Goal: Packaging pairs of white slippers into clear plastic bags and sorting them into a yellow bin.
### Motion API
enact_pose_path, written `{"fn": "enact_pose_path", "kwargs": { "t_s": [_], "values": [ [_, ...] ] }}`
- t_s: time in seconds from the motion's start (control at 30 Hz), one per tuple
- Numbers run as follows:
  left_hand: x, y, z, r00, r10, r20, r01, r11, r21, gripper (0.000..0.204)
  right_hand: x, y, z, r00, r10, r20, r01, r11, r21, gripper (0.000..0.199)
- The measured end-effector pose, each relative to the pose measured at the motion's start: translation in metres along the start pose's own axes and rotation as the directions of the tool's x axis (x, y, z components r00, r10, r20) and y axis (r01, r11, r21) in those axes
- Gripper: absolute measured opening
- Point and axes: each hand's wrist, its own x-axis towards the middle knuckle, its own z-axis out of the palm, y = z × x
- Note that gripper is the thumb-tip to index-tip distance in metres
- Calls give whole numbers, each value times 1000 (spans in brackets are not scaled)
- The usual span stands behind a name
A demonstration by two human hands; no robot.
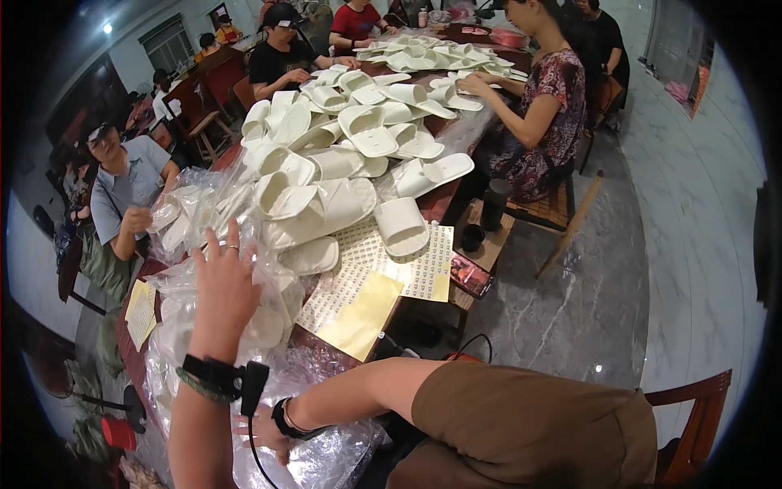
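My left hand [224, 281] reaches over slippers in clear plastic bags [269, 306] on the left side of the table, its fingers spread. Nothing shows in its grasp. Lower down, my right hand [265, 432] lies on a heap of crumpled clear plastic bags [342, 448], fingers apart, its arm crossing in from the right. Beyond my left hand rises a big pile of white slippers [326, 163]. One white slipper [401, 226] rests on sheets of small printed stickers [366, 253], beside a plain yellow sheet [361, 314].
A phone [471, 275] and a dark cup [472, 238] are on a wooden stool to the right. Several people sit along the table, one in a patterned dress [554, 114] at the right, one in grey [126, 187] at the left. More yellow sheets [141, 314] lie at the left edge.
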Motion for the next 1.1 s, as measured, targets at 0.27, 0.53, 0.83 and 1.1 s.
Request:
{"fn": "enact_pose_path", "kwargs": {
  "t_s": [0.27, 0.53, 0.83, 1.1],
  "values": [
    [-71, -3, -43, 977, -51, 208, 187, 679, -710, 62, 3, -16, -13, 996, -93, 13, 88, 972, 217, 120],
    [-252, -67, -26, 689, -717, -106, 536, 602, -592, 39, -11, 22, 1, 992, -66, -103, 77, 991, 110, 104],
    [-525, 15, 47, -360, -737, 572, 930, -330, 161, 128, -13, -15, -34, 996, -2, 89, 10, 996, -91, 102],
    [-509, 65, 32, -222, -540, 812, 114, -842, -528, 123, -18, -12, -44, 975, -144, 172, 162, 982, -96, 99]
  ]
}}
